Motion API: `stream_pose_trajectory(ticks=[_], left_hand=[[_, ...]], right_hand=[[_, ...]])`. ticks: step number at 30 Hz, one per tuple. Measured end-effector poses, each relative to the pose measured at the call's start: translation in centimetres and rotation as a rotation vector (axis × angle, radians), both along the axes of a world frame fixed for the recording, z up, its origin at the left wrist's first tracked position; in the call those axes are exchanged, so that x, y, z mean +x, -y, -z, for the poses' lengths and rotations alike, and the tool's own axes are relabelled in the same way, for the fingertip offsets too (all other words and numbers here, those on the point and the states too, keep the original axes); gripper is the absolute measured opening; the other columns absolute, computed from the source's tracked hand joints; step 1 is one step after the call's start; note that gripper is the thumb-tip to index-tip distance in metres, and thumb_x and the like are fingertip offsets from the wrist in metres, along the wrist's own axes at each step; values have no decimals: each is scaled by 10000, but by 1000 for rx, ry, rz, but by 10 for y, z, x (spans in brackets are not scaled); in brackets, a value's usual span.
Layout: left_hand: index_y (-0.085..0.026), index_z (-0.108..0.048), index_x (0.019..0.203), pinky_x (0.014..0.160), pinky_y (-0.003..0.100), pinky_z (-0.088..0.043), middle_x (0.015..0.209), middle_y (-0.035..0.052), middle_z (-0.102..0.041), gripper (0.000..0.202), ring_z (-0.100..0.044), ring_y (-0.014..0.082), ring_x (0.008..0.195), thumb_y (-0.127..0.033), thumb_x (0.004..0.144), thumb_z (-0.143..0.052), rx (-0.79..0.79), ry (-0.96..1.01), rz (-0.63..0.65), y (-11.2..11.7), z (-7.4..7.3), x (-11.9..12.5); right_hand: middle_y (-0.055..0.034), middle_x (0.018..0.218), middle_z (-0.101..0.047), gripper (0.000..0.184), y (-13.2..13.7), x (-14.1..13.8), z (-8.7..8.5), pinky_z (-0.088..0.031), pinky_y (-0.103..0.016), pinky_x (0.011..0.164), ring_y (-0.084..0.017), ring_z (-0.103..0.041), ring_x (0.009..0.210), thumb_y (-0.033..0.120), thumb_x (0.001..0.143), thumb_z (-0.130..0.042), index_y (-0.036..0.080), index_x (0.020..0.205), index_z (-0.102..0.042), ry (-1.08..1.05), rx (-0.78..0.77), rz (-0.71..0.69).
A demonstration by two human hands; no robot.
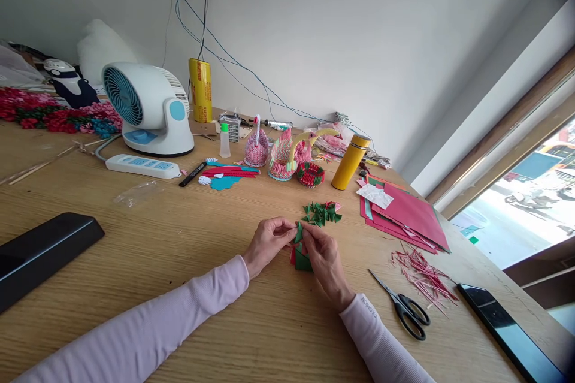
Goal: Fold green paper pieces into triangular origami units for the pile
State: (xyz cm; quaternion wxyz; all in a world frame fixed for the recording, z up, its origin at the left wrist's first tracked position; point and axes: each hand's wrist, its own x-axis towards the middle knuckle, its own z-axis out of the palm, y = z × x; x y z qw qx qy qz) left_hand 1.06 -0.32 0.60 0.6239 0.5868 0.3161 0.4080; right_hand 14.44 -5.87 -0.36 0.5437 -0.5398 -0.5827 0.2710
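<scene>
My left hand (pixel 268 243) and my right hand (pixel 324 262) meet over the wooden table (pixel 179 239), both pinching a small green folded paper piece (pixel 299 232) between the fingertips. Under the hands lies a little stack of green and red paper slips (pixel 302 260). Just beyond them sits a pile of folded green paper triangles (pixel 321 213). Both arms wear pale pink sleeves.
Black scissors (pixel 404 308) and red paper shreds (pixel 422 275) lie to the right, beside a phone (pixel 507 326). Red paper sheets (pixel 406 212), a yellow flask (pixel 350 161), paper swan models (pixel 287 155), a fan (pixel 146 107), a power strip (pixel 142 166) and a black case (pixel 40 251) stand around.
</scene>
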Motion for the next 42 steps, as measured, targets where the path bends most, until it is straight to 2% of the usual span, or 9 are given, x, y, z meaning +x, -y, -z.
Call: stream_pose_trajectory(ticks=[4,7,13,17,22,29,35,42], left_hand=[[-107,-669,853,576,238,-520,782,49,-648,312,-609,149,708,-400,752,-632,-40,36,77,0,-4,-2],[-112,-677,906,613,244,-524,846,65,-659,322,-616,157,761,-388,744,-656,-110,95,150,-3,-4,-5],[-123,-694,871,655,239,-525,808,45,-655,270,-616,129,745,-329,700,-724,-275,200,241,-8,1,-9],[-117,-693,875,661,246,-528,834,58,-661,272,-626,137,756,-303,684,-744,-314,216,257,-9,3,-9],[-108,-689,908,663,239,-529,858,69,-667,288,-629,136,764,-287,688,-745,-338,237,274,-8,3,-8],[-124,-686,873,668,252,-538,807,43,-685,247,-648,133,723,-264,681,-754,-491,311,329,-7,1,-6],[-118,-684,898,695,258,-540,840,58,-698,235,-660,147,758,-236,703,-739,-506,332,369,-8,-1,-7],[-107,-695,885,713,276,-534,827,58,-682,276,-639,141,757,-266,668,-760,-427,303,312,-7,1,-6]], right_hand=[[-3,665,-514,354,1,3,-3,-347,-196,472,-97,-440,536,383,891,-468,137,1069,-650,12,2,-2],[11,621,-476,366,3,4,-6,-340,-198,482,-100,-425,541,386,892,-472,127,1084,-645,1,10,-26],[21,603,-454,366,5,6,-12,-348,-204,522,-103,-416,565,390,894,-480,140,1111,-634,-58,-9,-108],[17,624,-454,355,6,8,-13,-352,-208,531,-104,-409,580,391,890,-490,143,1095,-640,-93,-18,-159],[11,643,-451,356,6,8,-12,-350,-218,536,-106,-400,588,401,885,-494,148,1089,-641,-110,-14,-176],[18,622,-417,398,4,6,-8,-337,-229,533,-112,-374,576,428,860,-526,166,1142,-626,-231,-50,-198],[15,651,-431,360,2,6,-6,-326,-227,537,-104,-354,568,413,849,-553,185,1114,-641,-352,-63,-229],[13,642,-420,405,3,7,-8,-331,-222,530,-109,-364,581,438,860,-523,144,1116,-633,-236,-64,-209]])
